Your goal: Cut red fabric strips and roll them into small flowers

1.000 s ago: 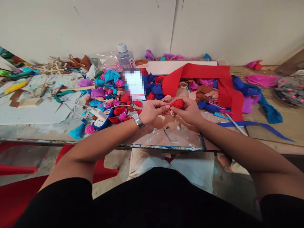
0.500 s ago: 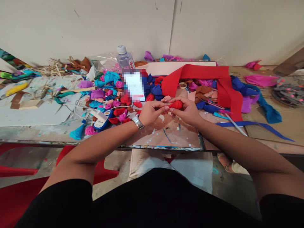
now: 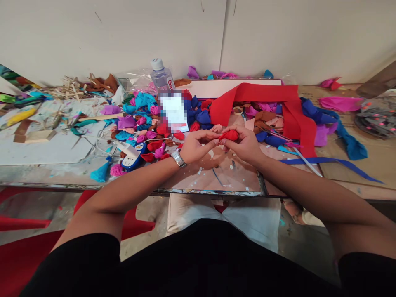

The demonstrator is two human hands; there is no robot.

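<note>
Both hands pinching a red paper roll above the table

The left hand [image 3: 195, 145] and right hand [image 3: 244, 143] grip the small red crepe roll [image 3: 229, 135] between fingertips, just in front of the heap of finished rosettes [image 3: 145, 132]; best to keep the winding tight and the lower edge pinched

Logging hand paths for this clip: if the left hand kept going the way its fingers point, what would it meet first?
The left hand points right, at the red paper wad both hands pinch; just past it is the right hand.
</note>
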